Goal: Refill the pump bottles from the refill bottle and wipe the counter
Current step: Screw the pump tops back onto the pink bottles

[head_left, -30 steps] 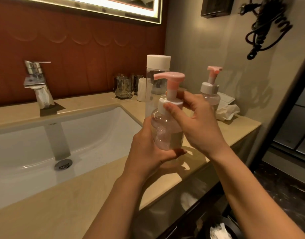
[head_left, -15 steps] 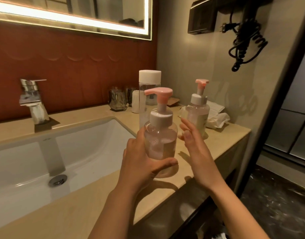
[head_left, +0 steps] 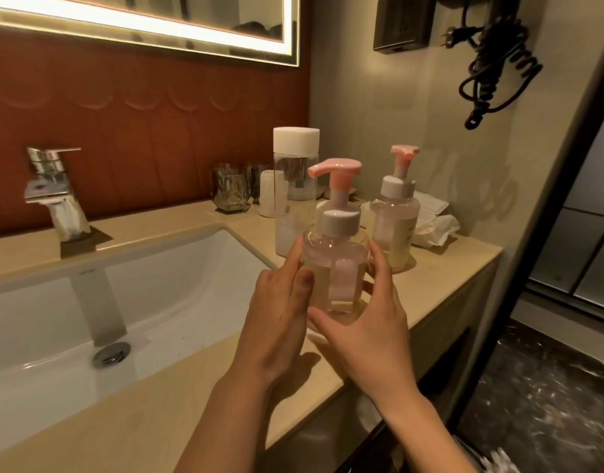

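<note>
Clear pump bottle in both hands' grip, left hand, right hand, near counter edge

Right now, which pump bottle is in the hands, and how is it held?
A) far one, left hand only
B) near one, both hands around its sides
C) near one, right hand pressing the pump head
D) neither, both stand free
B: the near pump bottle sits between the left hand and right hand, fingers on its sides; its pink pump head is untouched, and the far pump bottle stands alone on the counter.
</note>
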